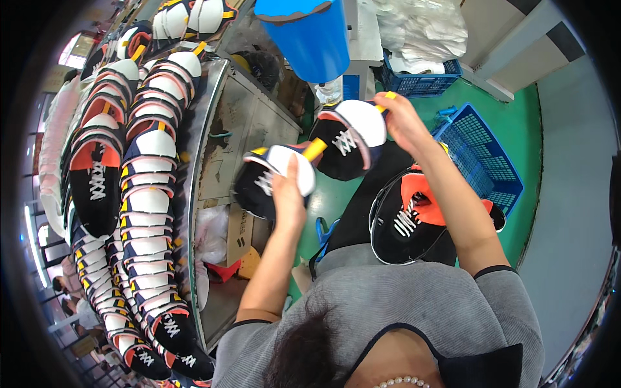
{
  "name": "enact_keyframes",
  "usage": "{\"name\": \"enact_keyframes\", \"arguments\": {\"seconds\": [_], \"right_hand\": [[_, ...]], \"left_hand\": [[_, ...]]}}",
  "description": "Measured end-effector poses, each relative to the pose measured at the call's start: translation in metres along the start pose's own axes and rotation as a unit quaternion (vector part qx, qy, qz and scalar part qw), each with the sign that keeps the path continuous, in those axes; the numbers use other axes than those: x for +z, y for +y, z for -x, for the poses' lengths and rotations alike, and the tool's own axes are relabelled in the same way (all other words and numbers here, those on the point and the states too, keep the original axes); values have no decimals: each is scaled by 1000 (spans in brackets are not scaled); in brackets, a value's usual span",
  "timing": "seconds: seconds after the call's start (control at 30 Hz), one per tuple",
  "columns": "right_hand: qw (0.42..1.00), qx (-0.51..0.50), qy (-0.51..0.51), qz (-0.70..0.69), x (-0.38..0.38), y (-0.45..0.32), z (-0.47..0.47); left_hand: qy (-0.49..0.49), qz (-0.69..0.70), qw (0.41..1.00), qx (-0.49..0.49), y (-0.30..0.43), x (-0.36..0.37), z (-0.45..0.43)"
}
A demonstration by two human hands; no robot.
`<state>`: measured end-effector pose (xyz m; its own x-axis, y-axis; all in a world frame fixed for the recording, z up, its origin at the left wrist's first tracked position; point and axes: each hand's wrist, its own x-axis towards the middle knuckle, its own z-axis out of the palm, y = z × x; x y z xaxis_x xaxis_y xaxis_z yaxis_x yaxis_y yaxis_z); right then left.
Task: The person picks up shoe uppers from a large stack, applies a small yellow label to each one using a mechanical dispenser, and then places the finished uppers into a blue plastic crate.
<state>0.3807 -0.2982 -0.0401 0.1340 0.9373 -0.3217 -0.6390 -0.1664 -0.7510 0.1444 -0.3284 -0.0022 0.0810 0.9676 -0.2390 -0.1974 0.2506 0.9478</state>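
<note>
My left hand (288,196) grips a black shoe upper (254,191) by its white heel, with the thumb across the top; motion blurs it slightly. White laces and a yellow heel tab show on this piece. Farther out, my right hand (400,119) pinches the yellow heel tab of a matching shoe upper (337,145), whose toe points toward the lower left. The two uppers are close together in front of me. On my lap lies another black shoe piece (398,228) with white laces and a coral lining, partly covered by my right forearm.
To my left, a metal-edged worktable (206,121) bears long nested rows of shoe uppers (148,208). A blue bin (310,43) stands ahead. A blue plastic basket (490,165) sits at right on the green floor, and a blue crate (422,85) with white material stands farther off.
</note>
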Motion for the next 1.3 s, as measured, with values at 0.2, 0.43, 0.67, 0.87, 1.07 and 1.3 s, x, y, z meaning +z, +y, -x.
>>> {"name": "enact_keyframes", "arguments": {"seconds": [0.2, 0.43, 0.67, 0.87, 1.07, 1.3], "right_hand": [[991, -75, -22, 108, 56, 44, 8], [995, -86, -39, 21, 46, 44, -43], [995, 10, 34, -91, 43, 47, -63], [952, 7, -55, 301, 3, -1, -23], [787, 80, -71, 608, -103, -25, 113], [670, -53, 8, 741, -149, 20, 153]], "left_hand": [[-112, 79, 989, -61, 14, 11, -17], [-64, -90, 993, 51, 22, 17, -83], [-85, -7, 990, -114, 12, 18, -167], [8, 250, 940, -232, -20, -25, -168], [63, 33, 995, 72, 127, -52, 50], [376, -146, 816, 414, 228, -169, -7]]}}
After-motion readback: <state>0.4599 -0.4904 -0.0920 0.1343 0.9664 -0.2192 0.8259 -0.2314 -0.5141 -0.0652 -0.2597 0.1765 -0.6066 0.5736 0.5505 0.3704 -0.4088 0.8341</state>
